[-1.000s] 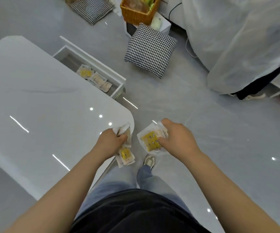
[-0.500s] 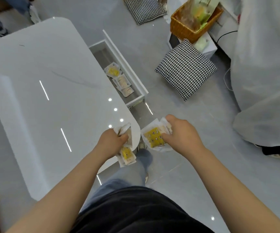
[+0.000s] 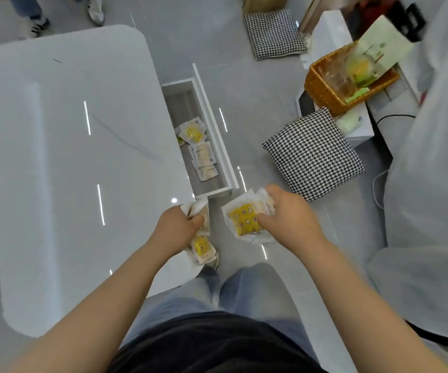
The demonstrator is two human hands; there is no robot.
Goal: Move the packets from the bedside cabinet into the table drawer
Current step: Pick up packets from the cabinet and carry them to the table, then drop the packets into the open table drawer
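My left hand (image 3: 177, 229) grips a bunch of white-and-yellow packets (image 3: 200, 246) at the near corner of the white table (image 3: 64, 162). A stack of packets (image 3: 244, 219), a yellow printed one on top, is held in my right hand (image 3: 289, 215) just beyond the drawer's near end. The table drawer (image 3: 219, 154) stands pulled open on the table's right side. Inside it lie three packets (image 3: 200, 150), one yellow and two pale ones.
A houndstooth cushion (image 3: 313, 153) lies on the floor right of the drawer, a second cushion (image 3: 272, 33) farther back. A wicker basket (image 3: 344, 79) sits on a low white cabinet (image 3: 357, 130). White draped fabric (image 3: 430, 184) fills the right side. Someone's feet (image 3: 64, 14) stand beyond the table.
The view has swung left and closer, bringing the open drawer just ahead of my hands. Both hands keep their grip on the packets.
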